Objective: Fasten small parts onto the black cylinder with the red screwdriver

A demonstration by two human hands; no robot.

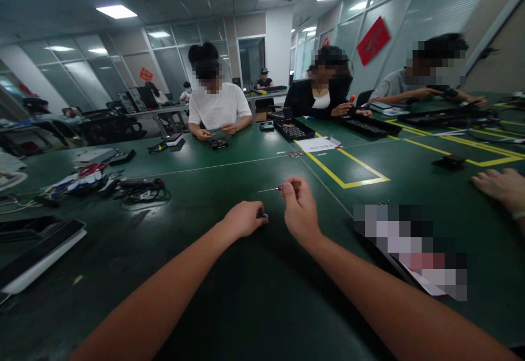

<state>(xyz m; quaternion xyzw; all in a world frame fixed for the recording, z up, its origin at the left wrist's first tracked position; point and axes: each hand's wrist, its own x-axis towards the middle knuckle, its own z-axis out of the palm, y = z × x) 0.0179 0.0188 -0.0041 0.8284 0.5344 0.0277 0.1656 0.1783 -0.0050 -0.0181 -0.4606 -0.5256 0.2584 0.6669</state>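
My right hand is raised a little above the green table and is closed in a pinch on a thin screwdriver whose metal shaft points left. To its left, my left hand rests on the table in a loose fist around a small dark part with a metal end that sticks out by the thumb. The two hands are close together near the table's middle.
Three people sit across the table with trays and small devices. A bundle of cables and tools lies at left, flat black and white panels at far left. Yellow tape lines mark the table. Another person's hand rests at right.
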